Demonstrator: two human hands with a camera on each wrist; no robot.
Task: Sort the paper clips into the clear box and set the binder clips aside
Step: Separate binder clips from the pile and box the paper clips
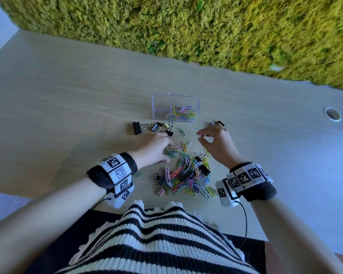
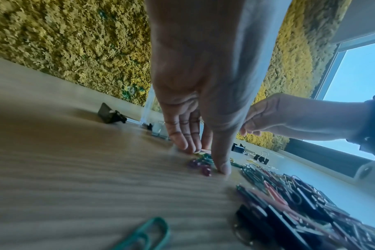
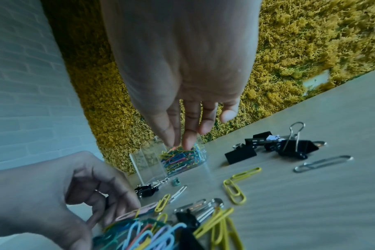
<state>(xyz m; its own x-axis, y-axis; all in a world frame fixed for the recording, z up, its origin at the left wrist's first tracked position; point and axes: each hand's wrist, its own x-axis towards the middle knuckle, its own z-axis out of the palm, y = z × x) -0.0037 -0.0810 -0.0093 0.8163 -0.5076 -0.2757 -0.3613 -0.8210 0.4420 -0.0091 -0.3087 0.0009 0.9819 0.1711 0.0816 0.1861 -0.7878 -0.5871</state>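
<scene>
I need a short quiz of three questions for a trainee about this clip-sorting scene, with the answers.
1. True or false: the clear box has paper clips in both compartments.
2. The left hand touches: A) loose paper clips B) the box C) nothing.
3. What lies on the table just left of the box's front?

Key: 1. False, only the right compartment holds them. 2. A. 3. A group of binder clips.
</scene>
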